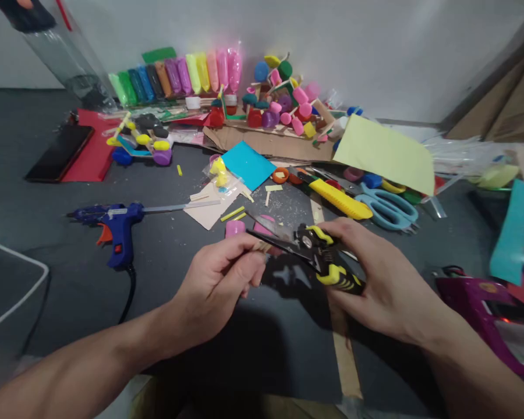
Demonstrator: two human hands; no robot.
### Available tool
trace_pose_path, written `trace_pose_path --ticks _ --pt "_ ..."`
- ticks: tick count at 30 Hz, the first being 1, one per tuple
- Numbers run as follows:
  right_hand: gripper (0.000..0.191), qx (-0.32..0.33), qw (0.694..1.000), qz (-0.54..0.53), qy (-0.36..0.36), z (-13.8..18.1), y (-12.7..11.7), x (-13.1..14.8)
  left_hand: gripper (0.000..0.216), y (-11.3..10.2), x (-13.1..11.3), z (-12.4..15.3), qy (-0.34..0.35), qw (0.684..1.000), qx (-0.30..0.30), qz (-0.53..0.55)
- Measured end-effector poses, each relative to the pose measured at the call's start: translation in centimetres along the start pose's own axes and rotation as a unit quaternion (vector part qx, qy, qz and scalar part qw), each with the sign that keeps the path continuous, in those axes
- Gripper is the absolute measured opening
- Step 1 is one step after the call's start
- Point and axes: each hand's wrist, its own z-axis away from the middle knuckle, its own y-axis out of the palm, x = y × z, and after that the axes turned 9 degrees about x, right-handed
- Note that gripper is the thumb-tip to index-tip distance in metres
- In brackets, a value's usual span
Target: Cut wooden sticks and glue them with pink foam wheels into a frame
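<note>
My left hand (220, 279) pinches some small pale wooden pieces (262, 247), perhaps stick ends; most of them is hidden by the fingers. Wrapped round the yellow-and-black handles of a pair of pruning snips (308, 241) is my right hand (379, 279). The snips' blades are spread and point left, close above the wooden pieces; whether they touch cannot be made out. Just behind the blades, a pink cylinder (234, 228) stands on the dark table.
A blue glue gun (120, 224) lies left with its cord. Behind are a yellow utility knife (343, 199), blue-handled scissors (388, 206), a blue paper square (248, 166) and a small model car (142, 142). Clay packs (174, 75) line the wall. A purple device (475, 314) sits right.
</note>
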Motion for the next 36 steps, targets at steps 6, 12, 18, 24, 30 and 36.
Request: trace_pose_path --ticks 6,12,18,24,30,36 --pt "0.045 0.005 0.999 -0.021 0.030 1.5 1.0 -0.4 0.023 0.1 0.6 -0.1 -0.034 0.989 0.049 0.134" --pt "0.041 0.007 1.000 -0.016 0.020 1.6 1.2 -0.1 0.023 0.3 0.2 -0.4 -0.021 0.972 0.058 0.225" --pt "0.035 0.006 1.000 -0.012 0.024 1.6 1.2 0.2 0.021 0.1 0.6 -0.5 -0.031 0.973 0.056 0.222" --pt "0.037 0.019 0.999 -0.039 0.019 1.7 1.3 0.2 0.019 0.2 0.4 -0.6 -0.036 0.955 0.081 0.282" --pt "0.037 0.005 1.000 -0.020 0.024 1.6 1.4 0.3 0.017 0.3 0.0 -0.7 -0.053 0.924 0.102 0.364" --pt "0.044 0.027 0.998 -0.041 0.026 1.6 1.4 0.3 0.020 0.0 -0.2 -0.8 -0.092 0.898 0.110 0.416"
